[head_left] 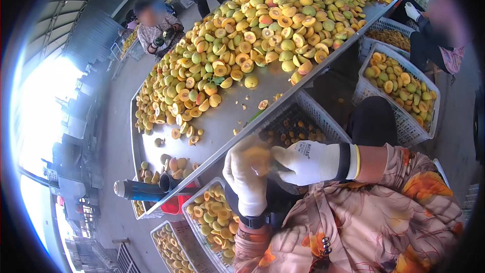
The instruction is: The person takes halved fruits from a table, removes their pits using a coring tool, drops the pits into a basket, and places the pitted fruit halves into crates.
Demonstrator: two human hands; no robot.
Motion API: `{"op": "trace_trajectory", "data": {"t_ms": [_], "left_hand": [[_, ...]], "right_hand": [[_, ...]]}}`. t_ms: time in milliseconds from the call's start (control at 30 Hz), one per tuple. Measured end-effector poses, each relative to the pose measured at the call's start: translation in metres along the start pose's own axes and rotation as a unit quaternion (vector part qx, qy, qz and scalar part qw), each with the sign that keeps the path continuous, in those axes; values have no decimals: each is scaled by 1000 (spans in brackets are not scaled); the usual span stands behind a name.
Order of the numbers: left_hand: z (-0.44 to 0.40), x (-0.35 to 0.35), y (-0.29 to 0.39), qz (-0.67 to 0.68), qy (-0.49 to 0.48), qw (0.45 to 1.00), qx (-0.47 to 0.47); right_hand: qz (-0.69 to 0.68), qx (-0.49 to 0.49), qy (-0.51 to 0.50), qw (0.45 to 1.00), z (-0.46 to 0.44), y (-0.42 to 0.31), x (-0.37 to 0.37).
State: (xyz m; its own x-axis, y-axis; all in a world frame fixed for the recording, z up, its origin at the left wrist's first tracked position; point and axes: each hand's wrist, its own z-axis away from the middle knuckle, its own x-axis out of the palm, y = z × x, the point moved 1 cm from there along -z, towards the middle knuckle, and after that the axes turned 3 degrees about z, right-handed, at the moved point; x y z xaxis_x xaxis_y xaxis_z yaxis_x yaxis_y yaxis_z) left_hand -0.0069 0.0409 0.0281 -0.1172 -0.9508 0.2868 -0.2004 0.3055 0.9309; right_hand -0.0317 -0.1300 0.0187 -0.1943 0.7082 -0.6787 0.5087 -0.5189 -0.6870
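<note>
Both my hands wear white gloves and meet in front of my lap, over the near edge of the metal table. My left hand (243, 174) is closed around a yellow-orange peach (258, 158), which is smeared by motion, so whether it is whole or halved does not show. My right hand (308, 162) presses against the peach from the right, fingers closed; any small tool in it is hidden. Just beyond my hands, a crate (323, 116) under the table edge holds scattered brown pits (295, 130). A large heap of halved peaches (237, 55) covers much of the table.
Crates of peach halves stand at my right (404, 91) and left (214, 220). A blue cylinder (139, 190) and a red container (177, 202) sit by the table's left corner. A co-worker (159, 28) is across the table; another person (434, 35) sits at the right.
</note>
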Motion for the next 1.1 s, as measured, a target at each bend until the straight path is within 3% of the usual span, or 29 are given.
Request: {"op": "trace_trajectory", "data": {"t_ms": [100,200,367,400,500,567,600,667,733,933,1033,1100], "left_hand": [[0,-10,-8,84,-22,996,25],[1,-15,-5,156,-81,984,42],[-6,-26,-14,278,-186,942,32],[-4,-28,-16,261,-162,951,24],[1,-28,-20,213,-100,972,7],[3,-20,-17,180,-77,981,3],[4,-18,-11,151,-92,984,-5],[8,-16,0,94,-118,988,-24],[11,-16,2,67,-140,987,-42],[2,-17,7,12,-205,979,-12],[1,-20,3,-22,-206,977,-49],[3,-14,9,-2,-188,973,-130]], "right_hand": [[61,-74,101,990,4,-9,8],[60,-114,131,983,7,-10,10],[-71,-101,145,982,10,-16,18],[-113,-100,153,977,11,-18,17],[-208,32,114,971,12,-23,20],[-258,55,183,947,5,-18,23],[-282,66,218,932,2,-17,24],[-298,99,195,929,0,-8,7],[-372,67,217,900,-5,4,6],[-268,41,183,945,-4,19,-7],[-252,23,185,950,-9,23,-10],[-239,28,183,953,-14,24,-12]]}}
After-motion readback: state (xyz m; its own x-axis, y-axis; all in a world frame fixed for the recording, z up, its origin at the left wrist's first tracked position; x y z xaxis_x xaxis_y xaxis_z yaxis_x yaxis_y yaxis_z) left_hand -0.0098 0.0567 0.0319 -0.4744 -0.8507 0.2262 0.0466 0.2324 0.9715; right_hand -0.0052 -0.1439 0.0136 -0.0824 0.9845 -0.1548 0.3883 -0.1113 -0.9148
